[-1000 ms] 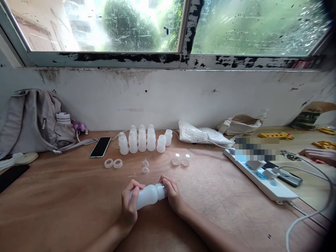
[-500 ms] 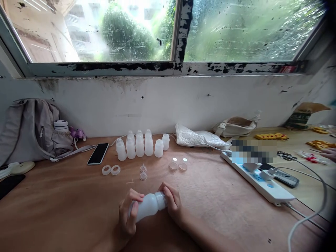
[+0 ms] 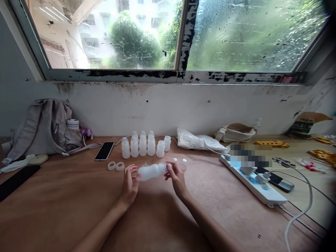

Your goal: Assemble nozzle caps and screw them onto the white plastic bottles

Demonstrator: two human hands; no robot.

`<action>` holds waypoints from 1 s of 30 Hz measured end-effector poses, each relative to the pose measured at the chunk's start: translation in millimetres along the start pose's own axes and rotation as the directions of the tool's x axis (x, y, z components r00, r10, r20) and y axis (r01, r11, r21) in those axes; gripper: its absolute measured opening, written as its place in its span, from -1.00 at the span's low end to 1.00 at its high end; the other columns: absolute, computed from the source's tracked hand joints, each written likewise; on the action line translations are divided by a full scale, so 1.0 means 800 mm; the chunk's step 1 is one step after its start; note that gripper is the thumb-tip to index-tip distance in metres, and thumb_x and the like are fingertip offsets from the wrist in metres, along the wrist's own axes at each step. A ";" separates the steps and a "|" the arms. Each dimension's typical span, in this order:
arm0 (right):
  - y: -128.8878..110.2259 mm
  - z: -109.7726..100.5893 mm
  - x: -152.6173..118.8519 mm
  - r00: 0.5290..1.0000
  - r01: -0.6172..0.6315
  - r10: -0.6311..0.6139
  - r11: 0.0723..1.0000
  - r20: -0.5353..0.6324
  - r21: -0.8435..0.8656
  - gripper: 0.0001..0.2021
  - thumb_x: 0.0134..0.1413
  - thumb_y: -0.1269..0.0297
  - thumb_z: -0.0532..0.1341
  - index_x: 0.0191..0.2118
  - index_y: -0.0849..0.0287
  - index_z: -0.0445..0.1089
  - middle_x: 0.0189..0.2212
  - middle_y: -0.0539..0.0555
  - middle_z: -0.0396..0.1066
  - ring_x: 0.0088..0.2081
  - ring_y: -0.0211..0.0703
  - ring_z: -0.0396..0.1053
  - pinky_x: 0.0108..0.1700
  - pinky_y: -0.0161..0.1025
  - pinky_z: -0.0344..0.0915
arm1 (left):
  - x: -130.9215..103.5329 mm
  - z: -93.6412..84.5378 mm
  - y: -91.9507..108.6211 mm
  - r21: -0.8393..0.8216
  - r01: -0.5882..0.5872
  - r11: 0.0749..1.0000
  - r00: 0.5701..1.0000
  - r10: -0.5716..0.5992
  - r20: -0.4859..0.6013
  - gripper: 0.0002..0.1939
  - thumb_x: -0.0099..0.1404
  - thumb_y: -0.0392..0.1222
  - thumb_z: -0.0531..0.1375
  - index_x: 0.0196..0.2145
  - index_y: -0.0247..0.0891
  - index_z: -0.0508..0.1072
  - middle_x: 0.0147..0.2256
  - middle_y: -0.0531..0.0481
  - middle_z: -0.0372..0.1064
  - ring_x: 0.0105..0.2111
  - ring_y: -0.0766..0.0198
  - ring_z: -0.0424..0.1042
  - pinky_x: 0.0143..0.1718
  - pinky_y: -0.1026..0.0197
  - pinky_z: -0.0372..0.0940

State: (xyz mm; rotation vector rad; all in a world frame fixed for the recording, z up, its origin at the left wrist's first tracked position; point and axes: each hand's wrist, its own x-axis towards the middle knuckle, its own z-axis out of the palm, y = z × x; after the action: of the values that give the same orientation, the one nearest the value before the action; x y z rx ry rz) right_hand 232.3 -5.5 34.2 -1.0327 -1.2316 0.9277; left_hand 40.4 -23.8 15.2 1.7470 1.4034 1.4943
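Observation:
A frosted white bottle point(image 3: 152, 171) lies sideways in the air above the wooden table. My left hand point(image 3: 130, 183) holds its base end between thumb and fingers. At the clear-capped end, my right hand point(image 3: 177, 176) pinches it with thumb and fingertips. Behind stand several capped frosted bottles point(image 3: 142, 144) in a row, with two short open ones point(image 3: 160, 149) at their right. Two white rings point(image 3: 120, 166) lie left of the held bottle. Clear round covers point(image 3: 183, 165) sit just beyond my right hand, partly hidden by it. Small clear parts behind the held bottle are mostly covered.
A phone point(image 3: 104, 151) and a grey backpack point(image 3: 43, 129) are at the left, with a dark flat object point(image 3: 18, 180) nearer. White plastic packaging point(image 3: 199, 140) lies by the wall. A power strip point(image 3: 257, 187) with cables and yellow parts point(image 3: 271, 144) occupy the right.
Both hands have moved the bottle forward, up toward the row of bottles, and levelled it. Its neck end now has a rounded clear cap. The view has shifted slightly, and another person's hand has left the right edge.

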 end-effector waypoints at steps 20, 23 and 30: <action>-0.045 0.024 0.246 0.973 0.127 -0.227 0.332 0.051 -0.935 -0.64 0.04 0.24 0.05 0.01 0.07 0.20 -0.20 0.14 0.31 -0.10 -0.01 0.16 -0.14 -0.15 0.08 | 0.003 -0.006 -0.016 0.472 -0.435 0.767 0.897 0.326 0.297 -0.82 0.18 -0.33 -0.03 -0.26 -0.21 0.28 -0.19 -0.07 0.24 -0.20 0.20 0.29 -0.20 0.14 0.26; -0.032 0.030 0.256 0.985 0.129 -0.145 0.298 0.088 -0.946 -0.62 0.01 0.23 0.08 0.01 0.07 0.19 -0.20 0.12 0.34 -0.11 -0.01 0.17 -0.16 -0.15 0.07 | 0.004 -0.006 -0.015 0.474 -0.434 0.766 0.899 0.330 0.289 -0.82 0.18 -0.34 -0.03 -0.27 -0.20 0.29 -0.22 -0.06 0.25 -0.22 0.21 0.30 -0.21 0.14 0.27; -0.017 0.041 0.264 0.989 0.139 -0.076 0.266 0.123 -0.954 -0.64 -0.06 0.17 0.12 -0.08 0.09 0.23 -0.30 0.09 0.41 -0.14 0.01 0.20 -0.17 -0.12 0.05 | 0.005 -0.006 -0.014 0.470 -0.410 0.781 0.907 0.296 0.299 -0.81 0.17 -0.35 -0.03 -0.28 -0.20 0.29 -0.23 -0.06 0.26 -0.24 0.21 0.31 -0.24 0.15 0.29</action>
State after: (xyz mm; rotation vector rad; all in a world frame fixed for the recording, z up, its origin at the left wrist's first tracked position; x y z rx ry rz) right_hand 224.5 195.4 107.9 -1.8470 -1.9591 -0.0841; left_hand 31.5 -17.1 9.2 2.5514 1.5229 1.0909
